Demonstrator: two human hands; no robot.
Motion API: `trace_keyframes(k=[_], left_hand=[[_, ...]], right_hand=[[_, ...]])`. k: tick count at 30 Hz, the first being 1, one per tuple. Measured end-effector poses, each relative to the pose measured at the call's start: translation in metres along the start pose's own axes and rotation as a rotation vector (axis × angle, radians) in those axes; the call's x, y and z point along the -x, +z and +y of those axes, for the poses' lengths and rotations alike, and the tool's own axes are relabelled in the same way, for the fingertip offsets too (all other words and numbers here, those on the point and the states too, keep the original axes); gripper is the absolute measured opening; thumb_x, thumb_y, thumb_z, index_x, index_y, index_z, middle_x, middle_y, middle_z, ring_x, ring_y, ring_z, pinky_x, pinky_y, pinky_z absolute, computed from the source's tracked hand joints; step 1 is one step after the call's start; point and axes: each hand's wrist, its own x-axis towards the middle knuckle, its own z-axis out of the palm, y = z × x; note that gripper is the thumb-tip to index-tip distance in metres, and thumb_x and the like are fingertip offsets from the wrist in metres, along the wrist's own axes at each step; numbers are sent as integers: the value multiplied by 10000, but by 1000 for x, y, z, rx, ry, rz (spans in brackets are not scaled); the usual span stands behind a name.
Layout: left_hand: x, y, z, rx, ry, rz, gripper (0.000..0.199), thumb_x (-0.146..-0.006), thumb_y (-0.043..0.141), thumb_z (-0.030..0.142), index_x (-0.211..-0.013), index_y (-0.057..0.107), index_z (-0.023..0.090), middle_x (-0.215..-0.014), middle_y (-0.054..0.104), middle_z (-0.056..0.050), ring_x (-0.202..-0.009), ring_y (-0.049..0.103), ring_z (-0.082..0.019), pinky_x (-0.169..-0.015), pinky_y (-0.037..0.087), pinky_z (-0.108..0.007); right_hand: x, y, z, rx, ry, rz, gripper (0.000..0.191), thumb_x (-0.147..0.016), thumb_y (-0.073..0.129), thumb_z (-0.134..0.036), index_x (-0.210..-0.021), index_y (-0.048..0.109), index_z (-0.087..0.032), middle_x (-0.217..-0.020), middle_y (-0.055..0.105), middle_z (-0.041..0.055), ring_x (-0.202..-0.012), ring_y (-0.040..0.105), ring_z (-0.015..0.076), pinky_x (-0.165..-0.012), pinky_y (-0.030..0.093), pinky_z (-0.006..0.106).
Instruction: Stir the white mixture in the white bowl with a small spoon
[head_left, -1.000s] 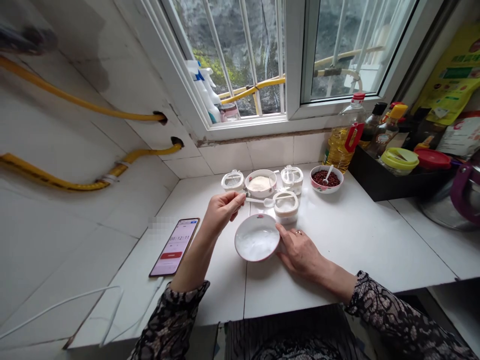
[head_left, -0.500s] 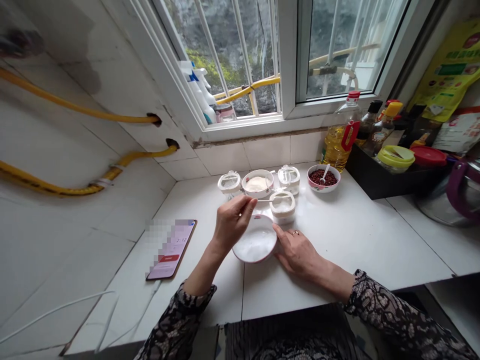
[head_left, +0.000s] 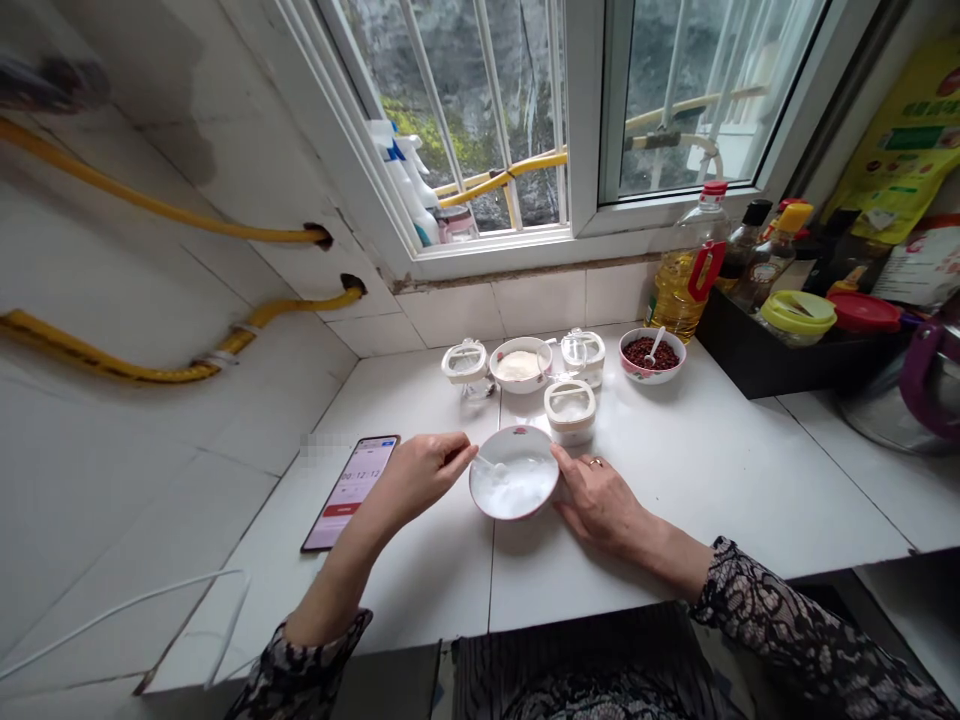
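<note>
A white bowl (head_left: pixel 517 490) with a pink rim stands on the counter, holding something white. My left hand (head_left: pixel 431 470) pinches a small white spoon (head_left: pixel 491 462), whose end reaches inside the bowl's left side. My right hand (head_left: pixel 604 505), with a ring on one finger, grips the bowl's right edge. Just behind the bowl is a square lidded jar (head_left: pixel 570 412) with white contents. Farther back are a clear jar (head_left: pixel 466 365), a bowl of white grains (head_left: pixel 520 365) and another jar (head_left: pixel 583 355).
A bowl of dark red beans (head_left: pixel 652 357) with a spoon stands at the back right, beside an oil bottle (head_left: pixel 686 275) and a black box (head_left: pixel 739 345) of condiments. A phone (head_left: pixel 352 492) lies at the left. Behind is the window (head_left: pixel 495 245).
My left hand has moved left and down, bringing the spoon from over the square jar to inside the white bowl. My right hand stays at the bowl's edge. The view has shifted slightly.
</note>
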Motion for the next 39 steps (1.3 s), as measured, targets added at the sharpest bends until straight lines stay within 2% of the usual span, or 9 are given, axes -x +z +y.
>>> trace_keyframes(k=[6, 12, 17, 26, 34, 39], left_hand=[[-3, 5, -2, 96, -43, -54, 405, -838, 442, 471, -546, 485, 194, -488, 419, 28, -482, 351, -107, -492, 249, -243], [-5, 8, -12, 238, -126, -7, 392, -793, 487, 498, -559, 544, 189, -499, 428, 33, -481, 358, -100, -467, 271, -224], [-6, 6, -17, 395, -203, -57, 379, -766, 537, 523, -574, 539, 196, -429, 347, 65, -410, 316, -84, -414, 254, -209], [-11, 3, -13, 679, -196, -59, 375, -738, 655, 485, -561, 551, 171, -463, 399, 52, -389, 342, -60, -380, 259, -195], [-36, 2, 8, 782, -154, 128, 362, -727, 684, 475, -577, 557, 172, -453, 367, 64, -381, 321, -58, -368, 248, -201], [-50, 9, 35, 603, -2, 333, 315, -834, 576, 434, -646, 582, 181, -458, 404, 55, -404, 358, -83, -410, 273, -221]], right_hand=[[0, 0, 0, 11, 3, 7, 742, -919, 540, -237, -1538, 167, -66, -1001, 664, 145, -887, 608, 282, -781, 524, 428], [-1, -3, -2, 15, 6, -14, 737, -904, 538, -212, -1521, 170, -51, -1018, 673, 155, -896, 610, 290, -784, 526, 430], [-1, -1, -1, 10, 10, -10, 746, -895, 559, -216, -1521, 187, -54, -1019, 673, 150, -905, 609, 284, -795, 525, 427], [-1, -1, -1, 10, 8, -16, 759, -890, 545, -208, -1525, 161, -49, -1035, 671, 164, -908, 615, 298, -791, 528, 438], [0, 0, -1, 7, 3, -8, 754, -893, 569, -203, -1526, 188, -52, -1026, 666, 149, -908, 607, 278, -799, 523, 422], [0, 0, -1, 23, 12, -15, 776, -877, 591, -213, -1523, 195, -44, -1039, 670, 156, -913, 607, 285, -803, 525, 429]])
